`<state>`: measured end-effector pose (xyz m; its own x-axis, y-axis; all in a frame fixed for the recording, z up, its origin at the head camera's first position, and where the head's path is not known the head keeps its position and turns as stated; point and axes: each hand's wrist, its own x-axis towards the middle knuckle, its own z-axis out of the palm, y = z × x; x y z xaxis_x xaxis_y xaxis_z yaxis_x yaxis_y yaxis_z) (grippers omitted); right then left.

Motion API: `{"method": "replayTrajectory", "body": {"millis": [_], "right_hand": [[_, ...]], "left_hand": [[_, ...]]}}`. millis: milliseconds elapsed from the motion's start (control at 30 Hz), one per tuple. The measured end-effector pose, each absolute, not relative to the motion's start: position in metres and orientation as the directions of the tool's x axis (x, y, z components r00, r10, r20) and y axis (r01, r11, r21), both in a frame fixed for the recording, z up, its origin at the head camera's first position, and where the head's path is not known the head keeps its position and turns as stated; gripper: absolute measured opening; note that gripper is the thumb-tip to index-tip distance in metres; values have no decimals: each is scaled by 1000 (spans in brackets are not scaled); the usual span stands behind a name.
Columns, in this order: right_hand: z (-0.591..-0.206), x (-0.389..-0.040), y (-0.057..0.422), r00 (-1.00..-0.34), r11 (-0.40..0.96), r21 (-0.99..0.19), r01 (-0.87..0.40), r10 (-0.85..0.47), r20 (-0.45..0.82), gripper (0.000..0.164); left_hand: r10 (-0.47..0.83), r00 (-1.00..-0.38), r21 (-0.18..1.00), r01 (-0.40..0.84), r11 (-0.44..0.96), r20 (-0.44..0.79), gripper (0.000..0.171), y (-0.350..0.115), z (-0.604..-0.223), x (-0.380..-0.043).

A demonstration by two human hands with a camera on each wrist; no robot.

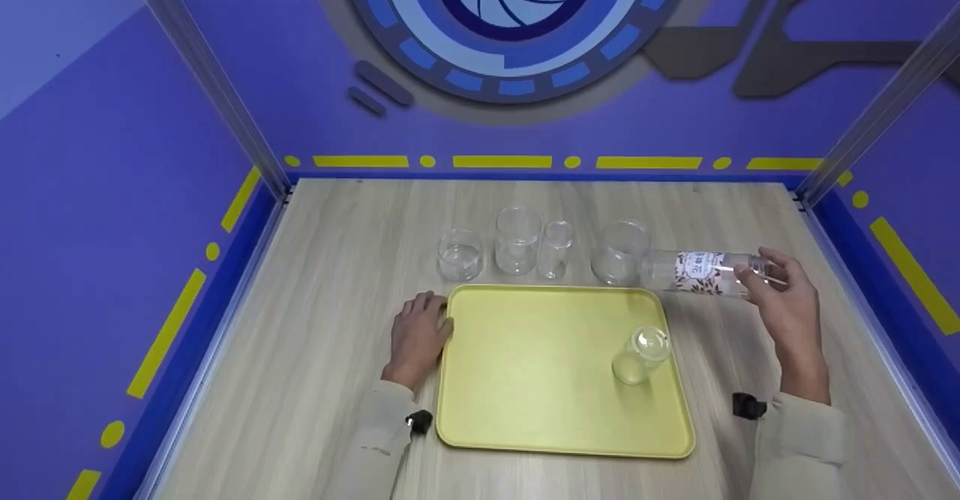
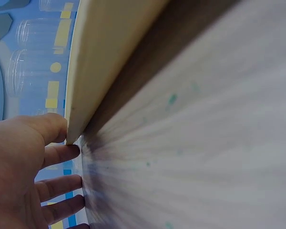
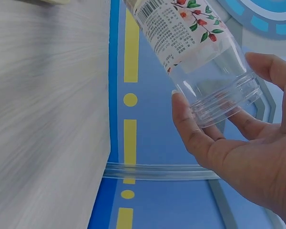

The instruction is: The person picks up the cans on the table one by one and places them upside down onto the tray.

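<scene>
My right hand (image 1: 786, 297) grips a clear plastic bottle (image 1: 697, 273) by its threaded mouth end. Printed flowers decorate the bottle's label (image 3: 181, 36). It is tilted well over, its far end close to a wide clear glass (image 1: 621, 254); whether they touch I cannot tell. My left hand (image 1: 417, 335) rests beside the yellow tray (image 1: 540, 380), its thumb at the left rim and its other fingers extended, as the left wrist view also shows. On the tray's right side a clear glass (image 1: 641, 355) appears to stand upside down.
Behind the tray stand a short clear glass (image 1: 460, 257), a taller clear glass (image 1: 517, 241) and a narrow clear glass (image 1: 555, 251). Blue-purple panels (image 1: 487, 136) with metal corner posts (image 1: 225, 94) enclose the wooden table (image 1: 330, 260) at the back and sides.
</scene>
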<state>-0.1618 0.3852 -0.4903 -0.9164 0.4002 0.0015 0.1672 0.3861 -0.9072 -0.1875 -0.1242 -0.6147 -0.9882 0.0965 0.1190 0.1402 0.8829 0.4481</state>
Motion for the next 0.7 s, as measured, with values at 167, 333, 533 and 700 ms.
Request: {"method": "replayTrajectory", "body": {"millis": [167, 333, 533, 700], "right_hand": [[-492, -161, 386, -918, 352, -921, 166, 395, -15, 69], [-493, -160, 386, -922, 310, -937, 160, 387, -29, 68], [-495, -160, 387, -937, 240, -962, 128, 347, -38, 68], [-496, -159, 386, -943, 131, -987, 98, 328, -50, 66]], "left_hand": [[92, -987, 442, 143, 885, 134, 33, -124, -615, -188], [90, -987, 447, 142, 883, 137, 34, -124, -615, -187], [82, -990, 445, 124, 887, 113, 34, -123, -614, -188], [83, -988, 445, 134, 885, 131, 33, -123, -614, -188]]}}
